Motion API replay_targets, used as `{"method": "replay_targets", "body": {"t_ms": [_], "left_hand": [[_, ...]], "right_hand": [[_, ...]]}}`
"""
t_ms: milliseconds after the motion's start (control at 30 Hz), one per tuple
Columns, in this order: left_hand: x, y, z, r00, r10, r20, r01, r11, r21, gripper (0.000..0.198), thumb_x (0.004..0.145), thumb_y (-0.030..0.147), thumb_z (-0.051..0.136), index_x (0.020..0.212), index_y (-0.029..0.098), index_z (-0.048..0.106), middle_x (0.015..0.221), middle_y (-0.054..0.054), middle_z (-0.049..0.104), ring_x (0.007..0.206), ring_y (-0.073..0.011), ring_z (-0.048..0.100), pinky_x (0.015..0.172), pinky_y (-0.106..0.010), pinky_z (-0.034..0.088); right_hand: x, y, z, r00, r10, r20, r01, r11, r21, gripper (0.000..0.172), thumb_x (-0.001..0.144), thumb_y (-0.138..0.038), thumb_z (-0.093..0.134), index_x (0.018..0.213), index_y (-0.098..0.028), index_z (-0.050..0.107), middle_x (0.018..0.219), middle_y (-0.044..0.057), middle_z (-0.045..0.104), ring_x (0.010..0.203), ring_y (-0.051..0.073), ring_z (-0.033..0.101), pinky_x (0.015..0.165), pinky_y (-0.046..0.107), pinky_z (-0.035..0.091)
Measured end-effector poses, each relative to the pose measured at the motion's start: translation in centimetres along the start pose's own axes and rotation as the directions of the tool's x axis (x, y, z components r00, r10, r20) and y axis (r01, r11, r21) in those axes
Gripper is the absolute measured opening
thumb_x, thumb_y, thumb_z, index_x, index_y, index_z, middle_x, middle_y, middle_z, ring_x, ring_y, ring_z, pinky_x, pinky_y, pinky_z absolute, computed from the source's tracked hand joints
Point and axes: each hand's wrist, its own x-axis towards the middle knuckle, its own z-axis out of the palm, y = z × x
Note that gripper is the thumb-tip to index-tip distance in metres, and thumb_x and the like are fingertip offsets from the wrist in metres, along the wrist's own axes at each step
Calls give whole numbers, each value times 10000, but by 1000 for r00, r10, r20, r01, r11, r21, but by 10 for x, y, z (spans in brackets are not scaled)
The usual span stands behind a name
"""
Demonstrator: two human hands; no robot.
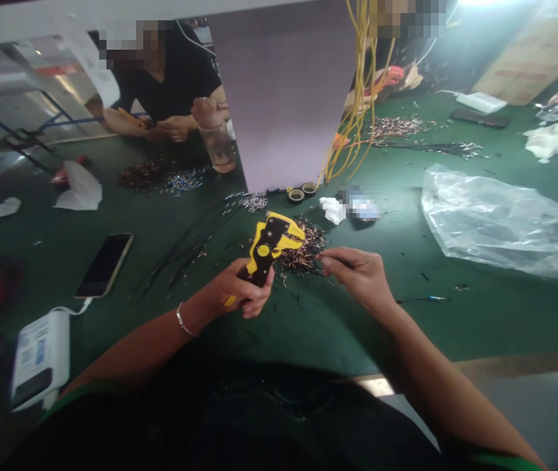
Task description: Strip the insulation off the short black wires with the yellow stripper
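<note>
Head view: across the green table [494, 320], the white power bank [38, 347] at eight o'clock bears blue print too blurred to read. Centrally, the left hand [249, 288] curls closed around the yellow-and-black wire stripper [263, 250]. At four o'clock, the right hand [360, 273] pinches; I can't tell on what. Wire clippings [308, 254] lie between.

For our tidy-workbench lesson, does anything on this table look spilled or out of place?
Yes: small scraps lie scattered around the copper-coloured pile, looking spilled. The crumpled clear bag, sprawled at right on the table, also looks untidy.
</note>
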Motion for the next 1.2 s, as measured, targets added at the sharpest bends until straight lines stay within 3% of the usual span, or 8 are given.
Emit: {"method": "replay_targets", "body": {"t_ms": [133,300,700,933,1200], "left_hand": [[1,1,-7,999,0,36,2,999,-54,291,652,151,688,934,135,619,669,7,560,454,-99,511,419,-245,470],[3,2,-16,999,44,7,-43,996,-75,315,653,137,658,964,144,612,674,6,548,480,-104,504,455,-260,473],[4,-2,-12,995,-15,100,26,994,-106,436,605,159,649,1040,141,623,749,-43,575,600,-178,571,579,-355,489],[6,-2,-7,992,-18,121,26,997,-71,470,586,164,677,1052,129,631,782,-64,602,646,-198,582,630,-378,487],[8,-6,-5,997,5,75,-3,1000,-25,475,592,177,717,1056,126,628,791,-66,613,657,-197,588,647,-385,487]], "right_hand": [[0,2,-1,999,-15,-47,14,1000,-9,156,737,-313,685,751,-211,802,548,0,677,497,127,565,499,277,462],[0,5,-1,999,-37,-35,35,999,-41,156,742,-311,683,752,-215,805,559,-1,690,494,128,570,510,282,476],[-5,10,9,998,-56,-11,54,990,-132,176,781,-307,669,820,-221,818,583,2,712,511,145,624,534,286,512],[-12,5,11,972,-233,24,232,943,-237,194,847,-282,618,849,-241,808,750,37,771,648,176,693,646,314,558],[-20,-3,14,911,-408,57,400,845,-354,228,885,-217,571,916,-206,796,757,60,766,604,162,675,598,293,543]]}}
